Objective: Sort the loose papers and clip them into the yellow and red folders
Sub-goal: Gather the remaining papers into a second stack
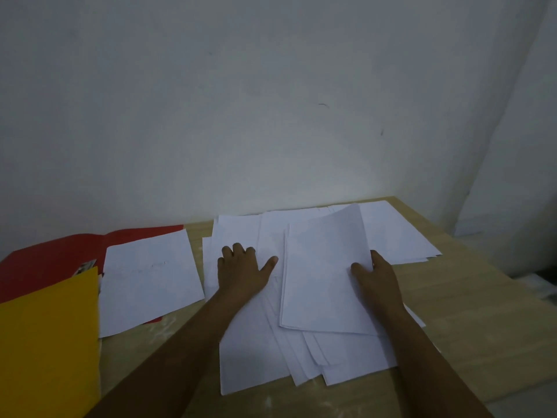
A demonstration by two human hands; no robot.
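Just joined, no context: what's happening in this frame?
A person is sorting loose papers spread over a wooden table. The left hand presses flat on the pile; the right hand grips the edge of a lifted sheet. The red folder lies open at left with one sheet on it; the yellow folder overlaps it.

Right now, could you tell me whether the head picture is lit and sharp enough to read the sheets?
Head view: dim and flat, with a grey cast on the wall; soft throughout, so the loose papers show no readable print; wide-angle bending curves the table edges; no glare; only faint shadows under the left hand and right hand.
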